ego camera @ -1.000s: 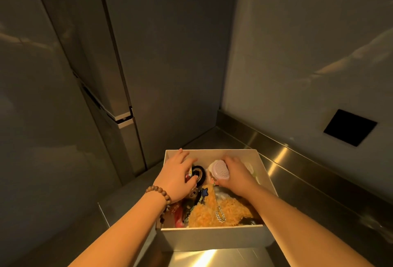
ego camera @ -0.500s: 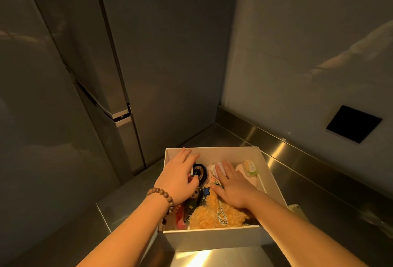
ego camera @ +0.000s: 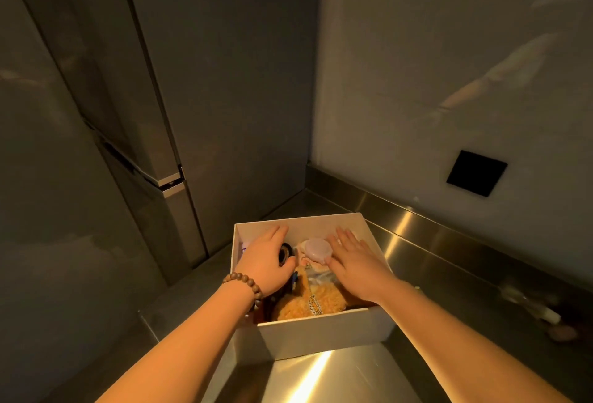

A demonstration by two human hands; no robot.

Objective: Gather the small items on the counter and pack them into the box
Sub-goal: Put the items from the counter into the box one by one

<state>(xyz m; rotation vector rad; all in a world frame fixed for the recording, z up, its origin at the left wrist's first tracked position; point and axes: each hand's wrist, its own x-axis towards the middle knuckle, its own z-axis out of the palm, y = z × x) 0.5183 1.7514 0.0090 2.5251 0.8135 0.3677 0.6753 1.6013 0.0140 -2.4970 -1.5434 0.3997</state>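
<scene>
A white open box stands on the steel counter. Inside lie a fuzzy orange plush, a round pale lidded container, a black round item and other small things. My left hand, with a bead bracelet on the wrist, lies palm down over the left side of the box, its thumb against the black round item. My right hand rests flat, fingers spread, on the contents at the right, beside the pale container. Neither hand grips anything.
A tall grey fridge or cabinet rises at the left, close to the box. The wall carries a black square plate. A few blurred small objects lie on the counter at the far right.
My right hand let go of the pale round container, which now lies in the box, and shifted to the right with the fingers spread flat. My left hand stayed on the left side.
</scene>
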